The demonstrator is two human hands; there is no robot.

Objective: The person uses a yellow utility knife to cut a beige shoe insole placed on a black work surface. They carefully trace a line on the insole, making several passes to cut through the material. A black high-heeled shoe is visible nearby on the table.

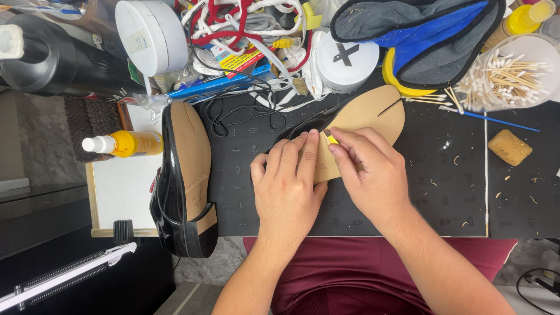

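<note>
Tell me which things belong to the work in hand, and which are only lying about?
In use:
- left hand
- right hand
- shoe with tan sole
- small yellow tool

Lying about:
- second black shoe
- yellow spray bottle
- cotton swab jar
- sponge
- laces

table: black mat-covered table (443, 192), scattered tan shavings
centre: black shoe sole-up (361, 116) lying on it
left: second black shoe (184, 181) on its side, yellow spray bottle (125, 143) on white board (119, 192)
right: tan sponge (510, 147), cotton swab jar (507, 76)
back: white tub (347, 64), cords, clutter
</note>
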